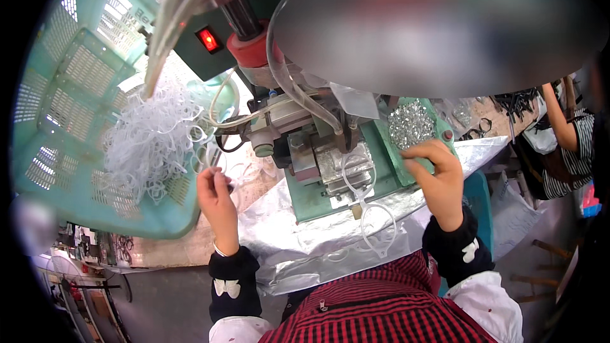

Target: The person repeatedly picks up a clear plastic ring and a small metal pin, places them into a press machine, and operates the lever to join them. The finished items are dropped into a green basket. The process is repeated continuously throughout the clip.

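A clear plastic eyeglass frame [364,204] with two round rims rests at the press fixture [346,168], its nearer rim hanging over the front edge. My right hand [438,181] is bent over a green tray [395,164] of small shiny metal pieces [412,124], thumb and forefinger close together; anything between them is too small to make out. My left hand [218,206] is raised beside the green basket [181,206], fingers curled toward the thumb. Clear frames lie just beyond its fingertips, and what it holds, if anything, I cannot make out.
A tangled heap of clear frames [152,140] fills part of the basket. Above the fixture stands the press with hoses and a lit red switch [208,39]. Silver foil [286,241] covers the table's front edge. Another person's arm [559,121] shows at the far right, near dark parts.
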A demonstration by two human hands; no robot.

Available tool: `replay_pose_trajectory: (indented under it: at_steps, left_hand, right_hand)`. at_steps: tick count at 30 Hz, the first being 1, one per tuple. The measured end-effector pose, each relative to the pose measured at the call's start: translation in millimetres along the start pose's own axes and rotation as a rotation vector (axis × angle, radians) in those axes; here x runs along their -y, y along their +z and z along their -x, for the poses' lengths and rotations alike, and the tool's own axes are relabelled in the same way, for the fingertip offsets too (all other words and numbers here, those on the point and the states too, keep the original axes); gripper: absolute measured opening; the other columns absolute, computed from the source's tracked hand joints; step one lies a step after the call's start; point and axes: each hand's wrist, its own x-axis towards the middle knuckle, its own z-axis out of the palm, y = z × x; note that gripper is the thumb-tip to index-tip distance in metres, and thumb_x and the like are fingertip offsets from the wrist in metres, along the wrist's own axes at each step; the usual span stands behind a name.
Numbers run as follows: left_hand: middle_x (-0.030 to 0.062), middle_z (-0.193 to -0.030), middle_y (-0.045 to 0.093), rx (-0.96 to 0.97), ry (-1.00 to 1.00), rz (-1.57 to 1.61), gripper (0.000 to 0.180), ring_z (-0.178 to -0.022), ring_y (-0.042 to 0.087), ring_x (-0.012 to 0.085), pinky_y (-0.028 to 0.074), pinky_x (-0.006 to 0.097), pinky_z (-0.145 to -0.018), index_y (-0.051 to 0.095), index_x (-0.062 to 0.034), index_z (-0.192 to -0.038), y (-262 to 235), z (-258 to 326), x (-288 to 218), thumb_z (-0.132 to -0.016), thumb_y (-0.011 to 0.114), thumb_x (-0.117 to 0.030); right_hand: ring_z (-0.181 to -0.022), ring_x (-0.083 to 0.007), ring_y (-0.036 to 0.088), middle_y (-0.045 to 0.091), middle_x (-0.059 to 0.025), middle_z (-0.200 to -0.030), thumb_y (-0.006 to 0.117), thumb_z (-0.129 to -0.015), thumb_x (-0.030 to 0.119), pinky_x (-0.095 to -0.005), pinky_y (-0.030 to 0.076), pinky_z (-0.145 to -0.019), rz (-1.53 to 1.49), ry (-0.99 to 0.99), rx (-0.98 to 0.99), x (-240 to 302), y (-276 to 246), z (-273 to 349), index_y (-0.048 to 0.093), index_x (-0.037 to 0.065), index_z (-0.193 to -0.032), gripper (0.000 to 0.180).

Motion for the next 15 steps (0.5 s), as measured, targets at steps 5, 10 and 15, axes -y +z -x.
replay_pose_trajectory:
  at_steps: [5,10,15]
  left_hand:
    - [0.0050,-0.094,0.066,0.083,-0.145,0.276,0.022,-0.089,0.064,0.0112,0.052,0.023,-0.076,0.059,-0.0020,-0.118,27.1,5.0,-19.8,-0.096,0.062,-0.003]
    - [0.0102,-0.099,0.070,-0.019,-0.060,0.278,0.017,-0.084,0.065,0.0160,0.053,0.028,-0.075,0.065,0.0062,-0.108,34.1,30.7,-55.2,-0.095,0.065,-0.004]
    - [0.0103,-0.093,0.070,0.134,0.433,0.320,0.015,-0.077,0.062,0.0119,0.050,0.025,-0.068,0.067,0.0019,-0.108,54.9,8.4,-159.4,-0.098,0.064,-0.009]
  right_hand:
    - [-0.087,-0.0141,0.061,0.064,-0.0045,-0.090,0.070,-0.076,-0.002,-0.0268,0.047,-0.081,-0.370,0.093,0.080,26.7,56.8,-41.6,0.062,-0.002,-0.115,0.040]
    - [-0.085,-0.0083,0.059,0.061,-0.0013,-0.087,0.070,-0.077,-0.003,-0.0228,0.046,-0.080,-0.478,0.158,-0.022,20.7,67.9,-32.2,0.057,-0.004,-0.120,0.045]
    - [-0.087,-0.0083,0.060,0.064,-0.0026,-0.087,0.070,-0.078,-0.004,-0.0236,0.046,-0.082,-0.635,0.251,0.076,44.2,68.5,-32.5,0.056,-0.003,-0.123,0.047]
